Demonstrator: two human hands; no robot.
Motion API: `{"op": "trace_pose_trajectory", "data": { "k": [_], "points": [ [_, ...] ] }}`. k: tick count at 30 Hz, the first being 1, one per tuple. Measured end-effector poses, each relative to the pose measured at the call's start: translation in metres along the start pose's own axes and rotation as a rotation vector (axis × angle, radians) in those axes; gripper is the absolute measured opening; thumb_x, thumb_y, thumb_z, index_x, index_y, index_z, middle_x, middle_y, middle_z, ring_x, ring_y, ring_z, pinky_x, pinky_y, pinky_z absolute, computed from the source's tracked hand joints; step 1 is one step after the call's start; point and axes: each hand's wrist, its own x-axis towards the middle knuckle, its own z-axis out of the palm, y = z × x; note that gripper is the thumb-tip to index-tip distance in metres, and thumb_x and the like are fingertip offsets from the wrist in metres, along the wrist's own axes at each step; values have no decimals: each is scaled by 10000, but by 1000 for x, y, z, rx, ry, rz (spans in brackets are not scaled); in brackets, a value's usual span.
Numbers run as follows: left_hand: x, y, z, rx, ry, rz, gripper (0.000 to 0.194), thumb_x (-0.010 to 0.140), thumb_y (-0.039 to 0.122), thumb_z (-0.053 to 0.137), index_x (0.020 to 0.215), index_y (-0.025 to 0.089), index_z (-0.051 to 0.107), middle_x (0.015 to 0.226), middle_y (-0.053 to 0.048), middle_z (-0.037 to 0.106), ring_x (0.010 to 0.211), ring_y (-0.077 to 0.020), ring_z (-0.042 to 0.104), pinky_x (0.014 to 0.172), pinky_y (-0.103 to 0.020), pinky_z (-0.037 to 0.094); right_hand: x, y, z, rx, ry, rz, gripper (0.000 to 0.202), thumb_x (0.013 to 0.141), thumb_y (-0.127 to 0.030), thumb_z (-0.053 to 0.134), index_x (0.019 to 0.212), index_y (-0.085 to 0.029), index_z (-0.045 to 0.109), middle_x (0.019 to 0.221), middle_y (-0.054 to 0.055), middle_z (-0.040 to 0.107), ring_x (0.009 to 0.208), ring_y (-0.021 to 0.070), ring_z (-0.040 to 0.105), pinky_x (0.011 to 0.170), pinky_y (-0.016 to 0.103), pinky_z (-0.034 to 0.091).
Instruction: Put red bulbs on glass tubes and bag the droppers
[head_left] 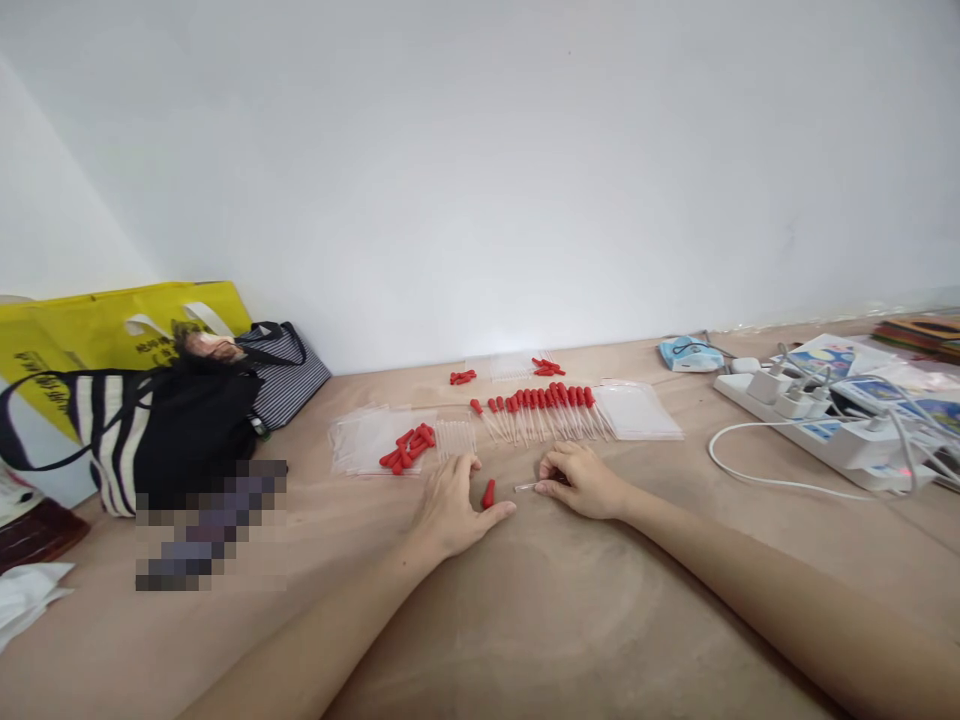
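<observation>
A single red rubber bulb [489, 494] lies on the table between the thumb and fingers of my left hand [448, 512], which is open and apart from it. My right hand [581, 482] pinches a short clear glass tube [524, 487] whose free end points left toward the bulb. Beyond the hands, several droppers [551, 400] with red bulbs fitted on thin tubes lie side by side in a row. Left of that row are a heap of red bulbs [409, 448] and a group of loose glass tubes [456, 440].
Clear plastic bags [360, 440] lie under the heap, and more bags [637, 412] sit right of the row. Further back are small bulb groups [549, 367]. A power strip [817, 430] with cables occupies the right; a black bag [176, 430] stands left.
</observation>
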Motion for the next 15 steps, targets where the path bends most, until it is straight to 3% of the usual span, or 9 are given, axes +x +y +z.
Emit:
{"op": "trace_pose_trajectory", "data": {
  "k": [5, 10, 15],
  "points": [
    [1, 1, 2, 1, -38, 98, 157, 804, 302, 457, 710, 177, 467, 763, -20, 513, 732, -173, 513, 674, -307, 409, -2, -3, 6, 68, 83, 28, 135, 827, -281, 454, 748, -177, 487, 747, 16, 558, 722, 142, 499, 699, 303, 333],
    [0, -2, 1, -56, -42, 107, 145, 847, 314, 425, 881, 187, 487, 844, -26, 588, 802, -192, 528, 729, -331, 386, -4, -9, 9, 262, 212, 16, 115, 848, -258, 399, 761, -191, 434, 667, 3, 541, 613, 127, 484, 590, 252, 346],
    [0, -2, 2, -33, -72, 189, 197, 881, 278, 391, 991, 222, 544, 892, -7, 634, 842, -186, 531, 772, -347, 342, -4, -16, 11, 266, 187, -35, 80, 842, -224, 401, 781, -193, 442, 722, 17, 576, 656, 135, 517, 604, 254, 349]
  ]
}}
